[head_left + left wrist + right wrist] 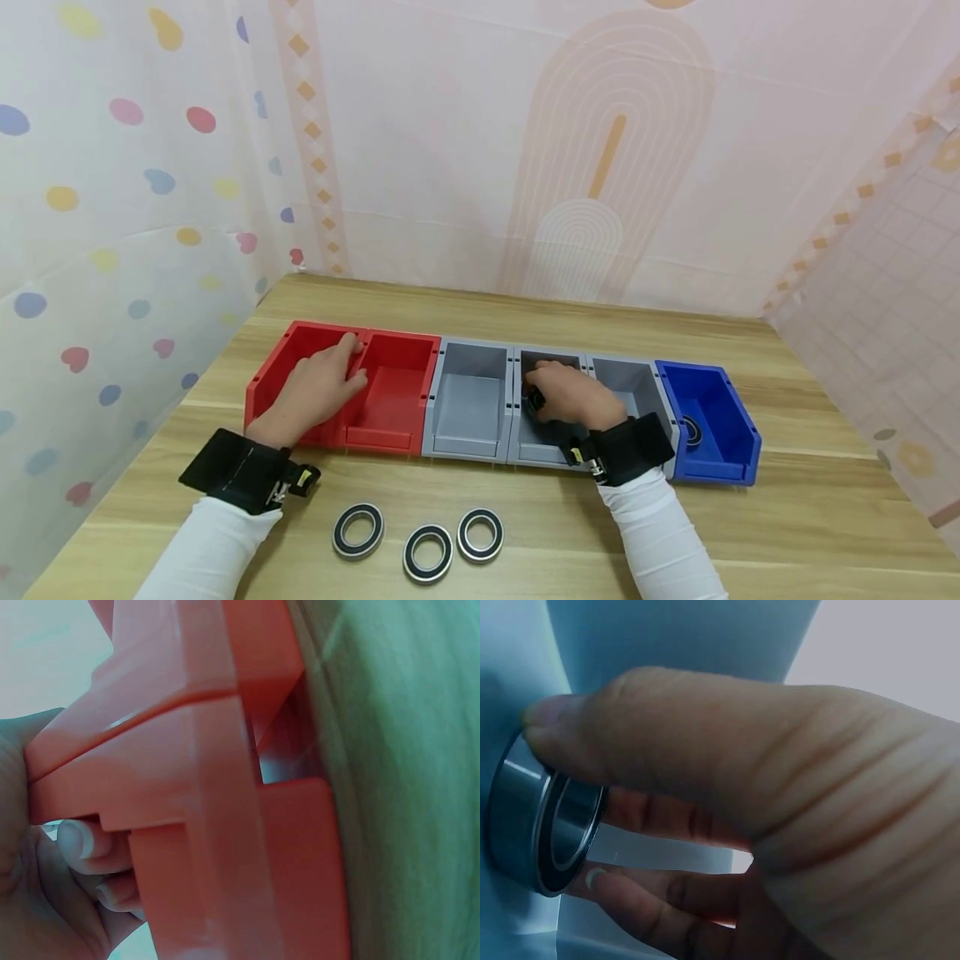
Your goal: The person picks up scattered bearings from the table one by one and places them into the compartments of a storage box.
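My right hand reaches into the middle one of three grey bins. Its thumb and fingers pinch a bearing, a steel ring with a black seal, tilted against the bin's wall in the right wrist view. Over the two red bins lies my left hand, with no bearing visible in it. In the left wrist view its loosely bent fingers show beside the red rim, partly hidden by it. Another bearing leans inside the blue bin at the right end.
On the wooden table in front of the bins lie three more bearings: a left one, a middle one and a right one. The bins stand side by side in one row. A patterned curtain hangs behind the table.
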Action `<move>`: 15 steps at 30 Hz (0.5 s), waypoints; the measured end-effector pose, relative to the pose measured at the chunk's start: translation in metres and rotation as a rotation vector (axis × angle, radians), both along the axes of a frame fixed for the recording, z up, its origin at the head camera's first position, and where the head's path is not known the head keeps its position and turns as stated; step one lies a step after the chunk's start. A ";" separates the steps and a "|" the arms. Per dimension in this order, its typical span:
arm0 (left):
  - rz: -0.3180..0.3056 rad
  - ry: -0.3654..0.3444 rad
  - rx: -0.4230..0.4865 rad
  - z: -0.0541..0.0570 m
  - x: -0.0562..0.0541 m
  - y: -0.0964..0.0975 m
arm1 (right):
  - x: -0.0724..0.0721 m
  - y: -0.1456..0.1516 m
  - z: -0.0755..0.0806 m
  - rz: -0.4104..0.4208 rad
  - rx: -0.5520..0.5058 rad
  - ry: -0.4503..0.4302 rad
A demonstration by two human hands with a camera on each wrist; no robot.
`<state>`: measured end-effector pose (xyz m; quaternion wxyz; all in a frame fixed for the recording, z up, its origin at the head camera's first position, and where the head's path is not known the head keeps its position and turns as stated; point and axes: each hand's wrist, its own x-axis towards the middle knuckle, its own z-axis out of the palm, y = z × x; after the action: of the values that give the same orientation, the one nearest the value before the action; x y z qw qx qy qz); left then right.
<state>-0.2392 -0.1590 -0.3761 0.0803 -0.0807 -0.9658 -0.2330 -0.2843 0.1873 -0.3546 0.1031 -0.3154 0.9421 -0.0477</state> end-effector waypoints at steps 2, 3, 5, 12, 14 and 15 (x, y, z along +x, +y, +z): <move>0.001 -0.002 -0.001 0.000 0.000 0.000 | 0.000 0.000 0.000 0.004 -0.001 0.002; 0.002 -0.003 -0.002 0.000 -0.001 0.000 | 0.001 0.000 0.001 0.007 0.002 0.006; 0.002 -0.002 -0.001 0.000 -0.001 0.000 | 0.001 0.001 0.001 0.010 0.002 0.008; 0.001 0.000 0.003 0.000 0.000 0.000 | 0.002 0.001 0.002 0.030 0.007 0.017; 0.001 -0.001 0.004 0.000 0.000 0.000 | 0.002 0.001 0.001 0.032 0.007 0.016; 0.001 -0.002 0.004 0.000 0.000 0.000 | 0.002 0.001 0.001 0.032 0.006 0.016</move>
<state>-0.2396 -0.1590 -0.3758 0.0796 -0.0797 -0.9654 -0.2351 -0.2825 0.1888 -0.3533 0.0972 -0.3306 0.9379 -0.0409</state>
